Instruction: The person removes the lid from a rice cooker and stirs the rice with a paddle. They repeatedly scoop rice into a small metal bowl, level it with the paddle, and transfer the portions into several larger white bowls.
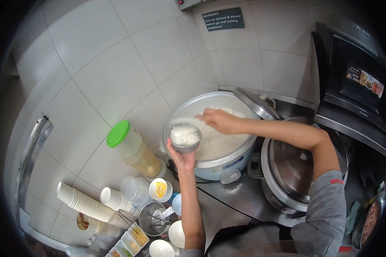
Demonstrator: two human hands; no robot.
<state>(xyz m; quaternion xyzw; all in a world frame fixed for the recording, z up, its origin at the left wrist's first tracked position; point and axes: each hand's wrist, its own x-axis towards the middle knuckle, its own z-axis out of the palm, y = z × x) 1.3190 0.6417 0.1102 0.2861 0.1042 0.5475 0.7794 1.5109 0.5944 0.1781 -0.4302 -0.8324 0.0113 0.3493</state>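
Note:
My left hand (pixel 183 157) is wrapped around a small metal bowl (pixel 186 149) from below. White rice (pixel 183 134) is heaped in this bowl, which is held over the near left rim of a large open rice cooker (pixel 213 163). Over the cooker, my right hand (pixel 220 120) is closed on a pale rice paddle (pixel 182 121), somewhat blurred, whose blade reaches left above the bowl. Cooked rice (pixel 214 143) covers the inside of the cooker. Its metal lid (pixel 258 105) leans at the back right rim.
A second cooker (pixel 289 165) with its lid on stands to the right. Left are a green-lidded container (pixel 130 143), stacked paper cups (pixel 83 203), a cup with yellow bits (pixel 160 188), white bowls (pixel 161 248) and a topping tray (pixel 135 240). A black appliance (pixel 356 85) stands back right.

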